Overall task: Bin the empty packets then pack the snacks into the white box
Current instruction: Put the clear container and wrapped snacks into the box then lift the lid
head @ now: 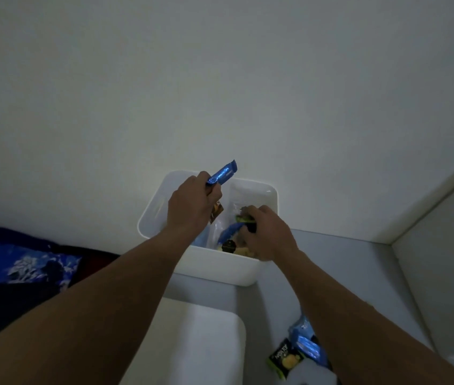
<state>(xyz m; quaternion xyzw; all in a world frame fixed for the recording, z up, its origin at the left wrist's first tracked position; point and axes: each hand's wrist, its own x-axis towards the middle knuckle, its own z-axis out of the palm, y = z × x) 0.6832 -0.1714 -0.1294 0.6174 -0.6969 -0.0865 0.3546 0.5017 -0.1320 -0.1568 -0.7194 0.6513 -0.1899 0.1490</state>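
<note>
A white box [220, 269] stands on the grey surface against the wall, with several snack packets inside it. My left hand [192, 204] is over the box's left half, shut on a shiny blue packet [223, 173] that sticks up and right; a brown packet [217, 212] shows under the fingers. My right hand [267, 232] reaches down into the right half, closed on a green-edged packet [244, 218]. A blue packet [230, 232] and yellow-black ones lie beneath. Near my right forearm, blue packets [306, 345] and a green chips packet [284, 359] lie on the surface.
A white lid or second container [192, 343] sits at the near centre. Blue patterned fabric [26, 265] lies at the left. The pale wall rises right behind the box, and a white ledge [428, 207] runs diagonally at the right.
</note>
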